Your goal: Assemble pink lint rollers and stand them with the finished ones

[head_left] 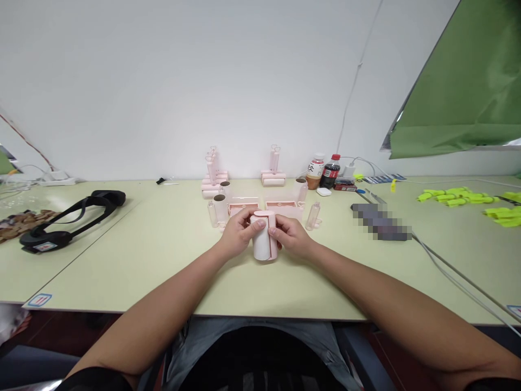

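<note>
My left hand (240,232) is closed around the white paper roll of a lint roller (261,244), its thumb pressed on the roll's upper side. My right hand (293,234) grips the pink cover (273,239) along the roll's right side, thumb in front. The lint roller stands upright between both hands, above the near part of the table. Just behind are two pink open cases (280,205), partly covered by my hands. White rolls with cardboard cores (220,205) stand to the left, and another roll (300,184) is at the right. A clear pink handle (313,216) stands beyond my right hand.
Pink lint rollers with upright handles (273,176) stand along the wall. Two drink bottles (330,171) are at the back right. A blurred dark object (380,221) and cables lie on the right, with yellow strips (456,195) beyond. A black headset-like frame (77,222) lies left.
</note>
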Demonstrator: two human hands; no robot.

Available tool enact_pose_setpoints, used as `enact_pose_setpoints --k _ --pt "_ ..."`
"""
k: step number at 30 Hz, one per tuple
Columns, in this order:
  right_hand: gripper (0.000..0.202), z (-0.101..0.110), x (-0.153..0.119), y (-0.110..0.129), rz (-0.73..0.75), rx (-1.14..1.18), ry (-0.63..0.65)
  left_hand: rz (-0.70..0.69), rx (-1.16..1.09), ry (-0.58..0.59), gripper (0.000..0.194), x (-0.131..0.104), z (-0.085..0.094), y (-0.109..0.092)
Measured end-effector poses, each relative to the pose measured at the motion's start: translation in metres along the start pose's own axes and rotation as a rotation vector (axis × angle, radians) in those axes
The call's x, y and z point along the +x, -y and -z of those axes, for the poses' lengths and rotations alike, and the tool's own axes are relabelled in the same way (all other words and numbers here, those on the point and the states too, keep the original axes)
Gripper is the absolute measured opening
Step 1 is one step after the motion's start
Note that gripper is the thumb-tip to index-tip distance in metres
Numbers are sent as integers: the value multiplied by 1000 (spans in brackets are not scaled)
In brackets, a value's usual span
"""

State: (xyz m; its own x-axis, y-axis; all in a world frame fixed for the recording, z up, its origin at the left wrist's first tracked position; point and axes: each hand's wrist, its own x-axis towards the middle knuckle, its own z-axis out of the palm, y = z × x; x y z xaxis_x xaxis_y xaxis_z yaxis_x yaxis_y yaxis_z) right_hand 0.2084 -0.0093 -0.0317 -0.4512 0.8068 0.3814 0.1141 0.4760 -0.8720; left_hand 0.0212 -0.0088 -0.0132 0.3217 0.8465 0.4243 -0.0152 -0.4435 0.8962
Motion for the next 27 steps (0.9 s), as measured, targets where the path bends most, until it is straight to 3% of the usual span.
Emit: enact_pose_setpoints --k 9,14,18,23,25,27 --pt "40 -1 -1 1 -1 -21 -11 9 -6 -8 40 0 0 2" --pt "35 -2 -1 -1 28 1 -116 98 -92 83 59 -2 -2 4" --pt "34 4 2 5 92 -95 -254 104 9 85 54 -3 -3 4" --pt "23 48 7 27 238 -634 -649 143 -3 -16 52 -1 -1 4" --pt "24 73 8 33 187 -866 -661 156 -40 -39 53 0 -1 4" --pt "30 95 8 33 20 -1027 -594 159 -70 -47 53 0 -1 5"
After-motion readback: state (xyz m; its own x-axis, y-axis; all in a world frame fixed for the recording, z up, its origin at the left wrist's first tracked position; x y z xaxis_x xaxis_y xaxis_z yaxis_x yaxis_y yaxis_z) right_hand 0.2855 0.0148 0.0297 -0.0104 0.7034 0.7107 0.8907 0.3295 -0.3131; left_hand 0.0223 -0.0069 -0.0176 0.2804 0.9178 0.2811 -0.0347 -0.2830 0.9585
